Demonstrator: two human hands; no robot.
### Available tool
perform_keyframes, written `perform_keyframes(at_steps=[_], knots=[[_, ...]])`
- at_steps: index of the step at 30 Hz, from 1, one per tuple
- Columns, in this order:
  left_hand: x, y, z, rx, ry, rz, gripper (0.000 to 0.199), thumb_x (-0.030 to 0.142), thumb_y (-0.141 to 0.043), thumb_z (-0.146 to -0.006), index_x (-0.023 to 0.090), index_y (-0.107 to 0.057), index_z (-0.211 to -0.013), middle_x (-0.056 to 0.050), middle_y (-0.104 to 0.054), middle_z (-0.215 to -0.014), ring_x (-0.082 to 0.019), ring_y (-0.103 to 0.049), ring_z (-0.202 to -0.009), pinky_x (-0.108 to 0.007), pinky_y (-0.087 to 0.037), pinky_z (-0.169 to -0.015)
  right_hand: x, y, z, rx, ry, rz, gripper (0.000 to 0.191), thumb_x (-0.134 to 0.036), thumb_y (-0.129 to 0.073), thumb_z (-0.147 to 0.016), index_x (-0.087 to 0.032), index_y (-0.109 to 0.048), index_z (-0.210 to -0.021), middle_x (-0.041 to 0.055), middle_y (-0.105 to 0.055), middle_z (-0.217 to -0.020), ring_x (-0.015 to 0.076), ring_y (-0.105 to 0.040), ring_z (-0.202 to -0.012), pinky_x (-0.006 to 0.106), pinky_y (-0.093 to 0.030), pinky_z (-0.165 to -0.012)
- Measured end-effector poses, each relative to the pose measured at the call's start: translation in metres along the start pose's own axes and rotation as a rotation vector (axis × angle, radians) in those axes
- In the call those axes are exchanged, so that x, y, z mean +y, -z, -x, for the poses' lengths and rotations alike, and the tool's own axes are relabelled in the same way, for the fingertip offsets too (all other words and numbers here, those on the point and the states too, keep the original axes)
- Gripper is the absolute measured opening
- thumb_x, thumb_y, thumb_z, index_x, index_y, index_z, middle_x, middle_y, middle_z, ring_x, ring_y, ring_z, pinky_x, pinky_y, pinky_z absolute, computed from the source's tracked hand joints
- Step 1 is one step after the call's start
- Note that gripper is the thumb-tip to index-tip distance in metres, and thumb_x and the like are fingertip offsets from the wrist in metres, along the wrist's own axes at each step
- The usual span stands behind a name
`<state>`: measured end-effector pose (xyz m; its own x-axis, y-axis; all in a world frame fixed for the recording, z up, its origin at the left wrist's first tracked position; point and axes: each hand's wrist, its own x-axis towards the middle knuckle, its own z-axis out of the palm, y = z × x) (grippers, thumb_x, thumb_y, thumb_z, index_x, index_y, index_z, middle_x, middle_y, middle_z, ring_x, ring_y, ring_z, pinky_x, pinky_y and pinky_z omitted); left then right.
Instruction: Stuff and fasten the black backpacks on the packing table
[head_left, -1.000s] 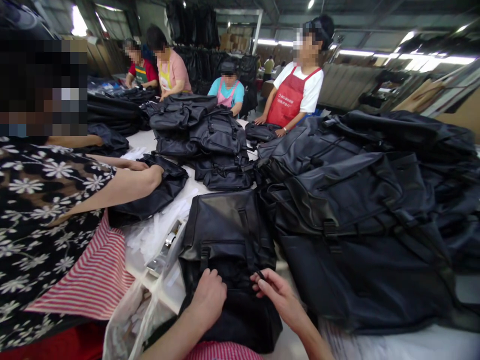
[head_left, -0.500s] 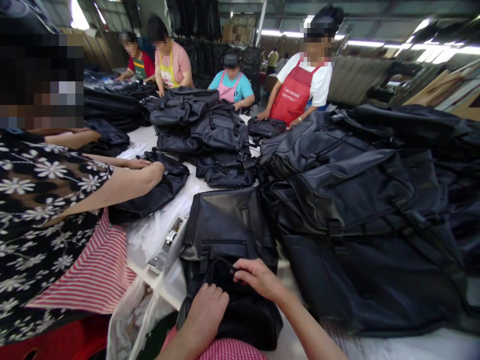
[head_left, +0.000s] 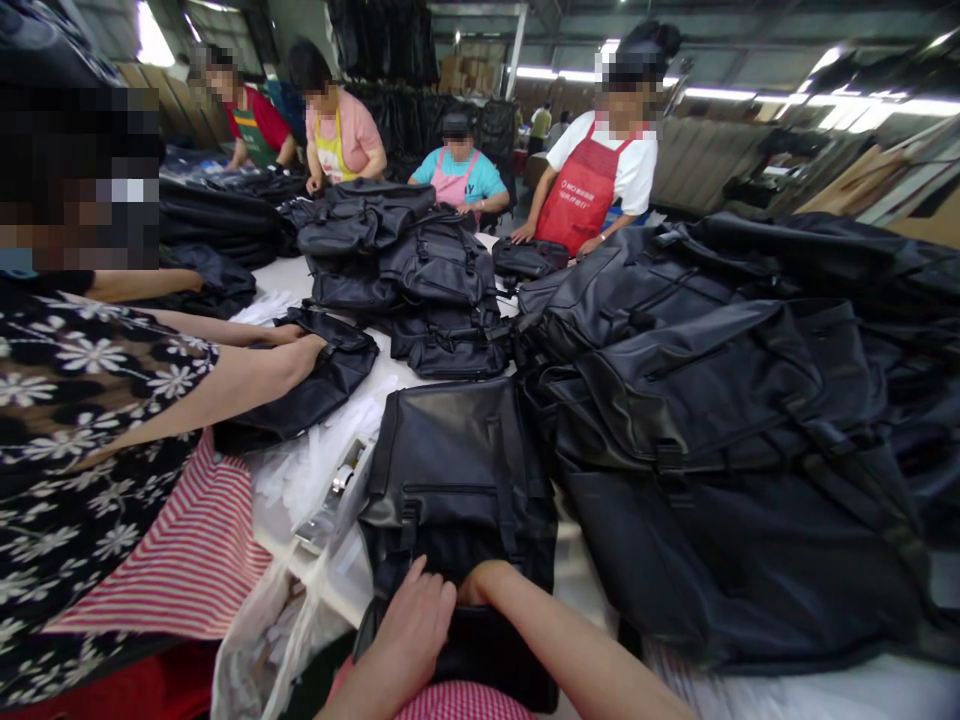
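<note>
A black leather-like backpack [head_left: 450, 450] lies right in front of me, its front pocket and straps facing up. My left hand [head_left: 416, 615] is closed on the edge of the bag's opening, fingers bent over the black material. My right hand [head_left: 484, 585] reaches down inside the opening; only the wrist and part of the back of the hand show, and its fingers are hidden by the bag.
Black bags [head_left: 720, 400] are heaped at the right, with another stack [head_left: 420, 260] ahead. A metal tray [head_left: 330, 510] and white strips [head_left: 315, 440] lie left of the backpack. A co-worker's arm [head_left: 255, 375] handles a bag at the left; other people stand across the table.
My right hand has gone from pinching the edge of the opening to inside the bag. My left hand stays at the edge. The co-worker's arm at the left has shifted slightly.
</note>
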<state>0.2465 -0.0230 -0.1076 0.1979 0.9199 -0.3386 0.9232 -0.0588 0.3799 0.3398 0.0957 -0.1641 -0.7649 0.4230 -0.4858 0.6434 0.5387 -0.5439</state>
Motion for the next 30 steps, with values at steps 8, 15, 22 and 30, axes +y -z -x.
perform_keyframes(at_steps=[8,15,22,30], knots=[[-0.008,0.007,-0.044,-0.251,0.067,0.158,0.041,0.022,-0.051,-0.076,0.013,-0.055,-0.116,-0.018,-0.062,-0.123,-0.032,-0.056,-0.120,-0.045,-0.044,-0.102,-0.004,0.129,0.086,0.129,0.090,-0.538,0.031,-0.035,-0.039,-0.093,-0.021,-0.064,-0.104,0.0055,-0.070,-0.104,0.0155,-0.066,-0.094,0.028,-0.055,-0.077],[-0.015,0.022,-0.057,-0.364,0.037,0.395,0.030,0.026,-0.053,-0.069,0.019,-0.067,-0.094,-0.007,-0.074,-0.098,-0.026,-0.069,-0.091,-0.033,-0.054,-0.078,0.074,0.100,0.141,0.564,-0.387,-0.782,0.051,-0.057,-0.049,-0.083,-0.017,-0.057,-0.114,0.0140,-0.065,-0.113,0.0262,-0.063,-0.103,0.040,-0.055,-0.083],[0.020,0.019,-0.069,-0.385,0.212,-0.033,0.032,0.020,-0.055,-0.074,0.006,-0.072,-0.098,-0.024,-0.071,-0.108,-0.038,-0.065,-0.107,-0.048,-0.052,-0.094,0.073,0.022,0.091,0.602,-0.477,-0.510,0.076,-0.052,-0.045,-0.087,-0.010,-0.022,-0.146,0.0190,-0.029,-0.152,0.0279,-0.025,-0.142,0.049,-0.027,-0.116],[-0.023,0.043,-0.016,0.302,0.142,0.314,0.027,0.029,-0.048,-0.084,0.026,-0.060,-0.109,-0.008,-0.062,-0.123,-0.021,-0.057,-0.117,-0.037,-0.047,-0.104,0.086,0.032,0.092,0.560,-0.458,-0.667,0.085,-0.057,-0.045,-0.085,-0.010,-0.013,-0.148,0.0218,-0.049,-0.137,0.0299,-0.050,-0.126,0.046,-0.040,-0.108]])
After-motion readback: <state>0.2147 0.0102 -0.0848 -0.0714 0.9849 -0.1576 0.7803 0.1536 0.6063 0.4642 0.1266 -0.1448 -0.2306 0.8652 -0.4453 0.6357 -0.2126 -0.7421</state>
